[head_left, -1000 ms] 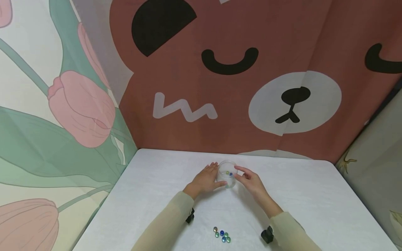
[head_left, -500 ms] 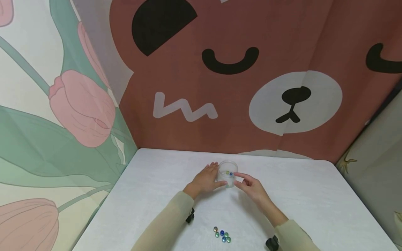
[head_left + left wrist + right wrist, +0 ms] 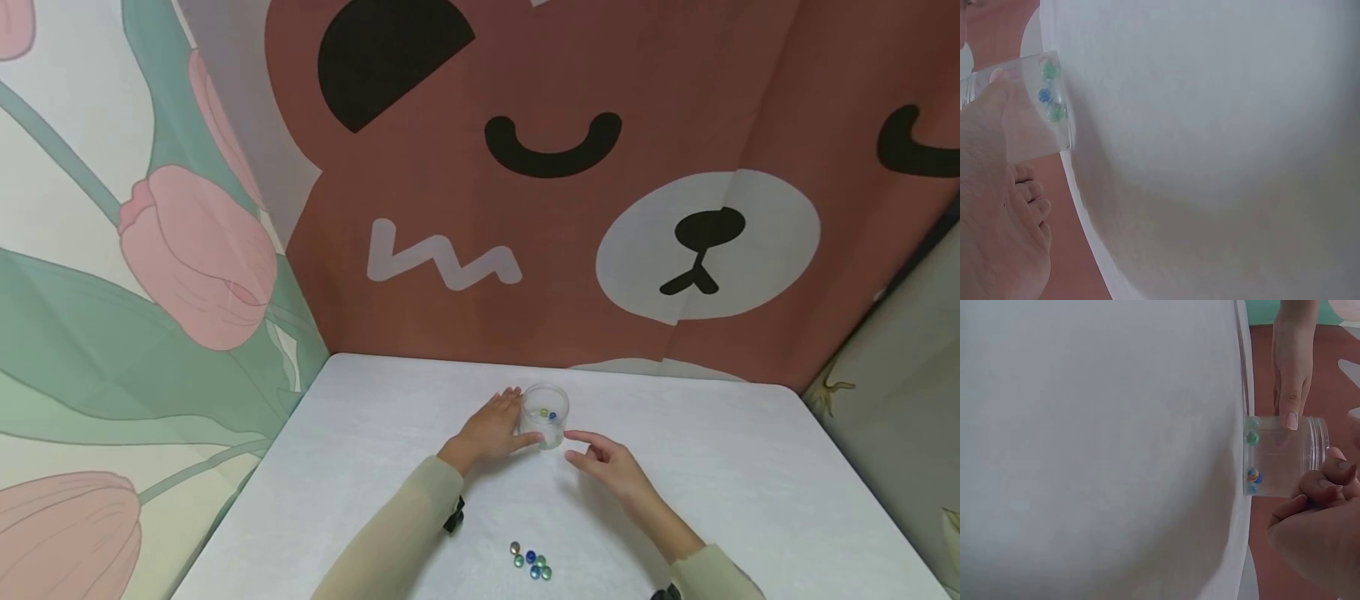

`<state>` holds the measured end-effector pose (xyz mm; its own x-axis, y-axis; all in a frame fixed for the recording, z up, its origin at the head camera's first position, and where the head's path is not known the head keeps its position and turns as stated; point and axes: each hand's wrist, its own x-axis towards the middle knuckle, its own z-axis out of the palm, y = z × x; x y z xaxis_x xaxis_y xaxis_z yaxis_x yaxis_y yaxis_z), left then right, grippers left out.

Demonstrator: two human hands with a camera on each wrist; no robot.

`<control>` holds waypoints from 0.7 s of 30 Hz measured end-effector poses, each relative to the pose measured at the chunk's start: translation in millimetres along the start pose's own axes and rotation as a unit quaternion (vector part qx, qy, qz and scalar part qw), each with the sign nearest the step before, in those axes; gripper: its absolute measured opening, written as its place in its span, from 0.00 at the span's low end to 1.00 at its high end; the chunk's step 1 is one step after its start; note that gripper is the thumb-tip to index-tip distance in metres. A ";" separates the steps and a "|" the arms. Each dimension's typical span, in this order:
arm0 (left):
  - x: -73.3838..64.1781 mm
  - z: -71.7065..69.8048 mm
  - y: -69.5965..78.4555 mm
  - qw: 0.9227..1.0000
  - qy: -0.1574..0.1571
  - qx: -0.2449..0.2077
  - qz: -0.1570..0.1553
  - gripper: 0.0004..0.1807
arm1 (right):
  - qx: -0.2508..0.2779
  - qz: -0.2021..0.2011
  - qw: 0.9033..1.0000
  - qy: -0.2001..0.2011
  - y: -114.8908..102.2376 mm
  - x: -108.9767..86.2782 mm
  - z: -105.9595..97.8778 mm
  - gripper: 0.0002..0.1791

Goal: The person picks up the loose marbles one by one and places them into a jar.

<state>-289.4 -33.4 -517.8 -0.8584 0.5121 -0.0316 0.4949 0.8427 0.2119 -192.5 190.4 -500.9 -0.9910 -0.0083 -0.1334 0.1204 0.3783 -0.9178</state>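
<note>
A clear plastic jar (image 3: 552,436) stands upright on the table, without a lid on top. Several glass marbles, green, blue and orange, lie at its bottom; a blue marble (image 3: 1044,95) shows through the wall in the left wrist view. My left hand (image 3: 489,429) holds the jar from the left, thumb against the near side and fingers along the far left. To the right of the jar is my right hand (image 3: 611,467), with nothing in it, its index finger extended and the other fingers loosely bent. Nearer me lies a loose group of marbles (image 3: 531,557).
A white cloth covers the table (image 3: 405,400). Behind it hangs a brown curtain (image 3: 555,325) with a bear face, and a tulip-print curtain (image 3: 202,258) hangs at the left. The jar stands toward the table's far edge.
My right hand has drawn back from the jar's rim, down and to the right. The left hand and the jar have stayed in place.
</note>
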 end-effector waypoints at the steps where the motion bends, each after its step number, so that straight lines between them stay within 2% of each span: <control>1: 0.2 0.1 0.1 1.000 -0.002 0.000 -0.001 0.54 | -0.005 -0.002 1.000 -0.004 1.2 -1.3 -0.6 0.24; 15: 1.7 2.0 -1.0 1.000 -0.002 -0.001 0.001 0.54 | -0.044 -0.034 0.996 -0.069 9.4 -26.5 0.9 0.21; 21: 0.9 0.9 -0.2 1.000 -0.007 -0.005 -0.003 0.54 | -0.033 -0.048 0.992 -0.110 12.9 -37.0 6.7 0.21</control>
<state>-290.2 -33.0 -518.8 -0.8592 0.5097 -0.0456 0.4889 0.8439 0.2209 -153.9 189.4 -510.3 -0.9602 -0.2461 -0.1320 0.0151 0.4262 -0.9045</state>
